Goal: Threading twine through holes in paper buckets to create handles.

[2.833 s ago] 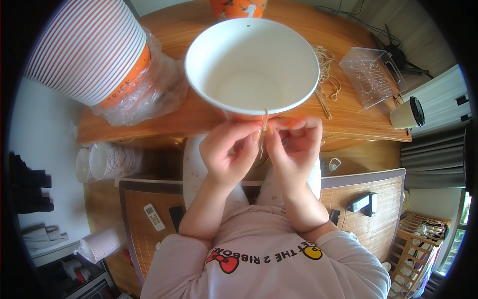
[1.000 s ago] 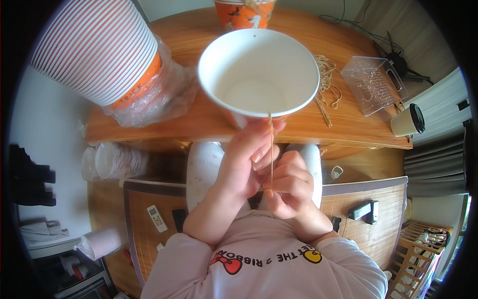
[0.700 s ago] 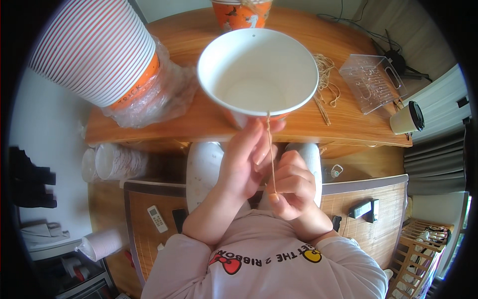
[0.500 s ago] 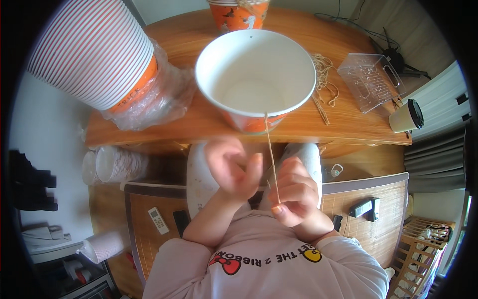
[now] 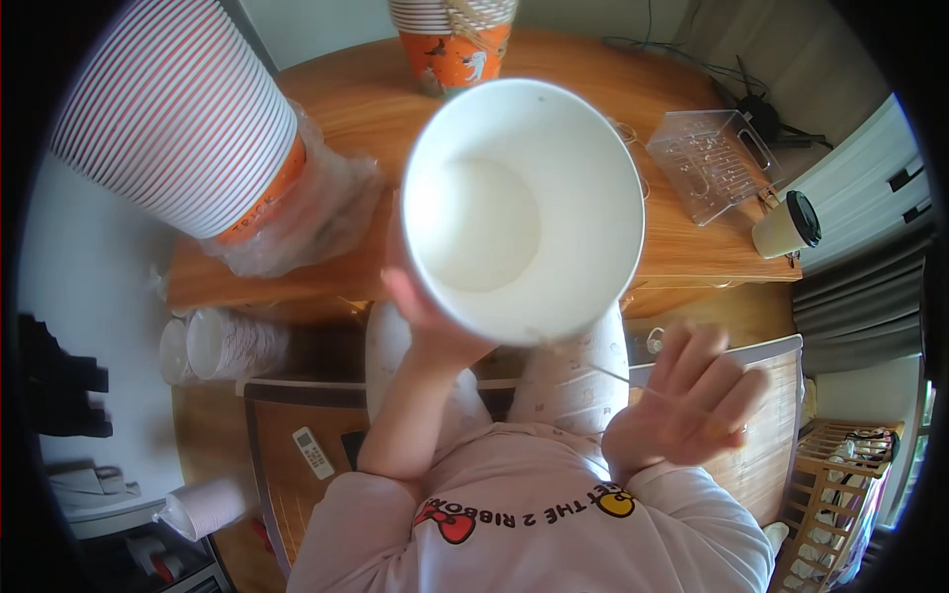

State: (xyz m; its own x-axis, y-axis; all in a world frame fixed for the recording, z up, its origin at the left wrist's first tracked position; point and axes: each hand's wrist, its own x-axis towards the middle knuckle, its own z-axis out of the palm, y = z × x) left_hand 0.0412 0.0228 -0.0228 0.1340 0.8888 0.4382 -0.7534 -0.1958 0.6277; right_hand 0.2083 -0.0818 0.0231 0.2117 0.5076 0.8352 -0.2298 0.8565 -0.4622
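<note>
A large white-lined paper bucket is tipped with its mouth toward me, off the table's front edge and over my lap. My left hand grips it from the left side, most of the fingers hidden behind its wall. A thin length of twine runs from the near rim out to the right. My right hand has its curled fingers closed on this strand, blurred by motion, away from the bucket.
On the wooden table stand a tall bucket stack in plastic wrap, decorated orange buckets at the back, a clear acrylic holder and a lidded cup. More stacked buckets are below left.
My left hand has taken hold of the bucket and lifted and tilted it toward me, covering most of the loose twine behind. My right hand has swung right with the twine strand.
</note>
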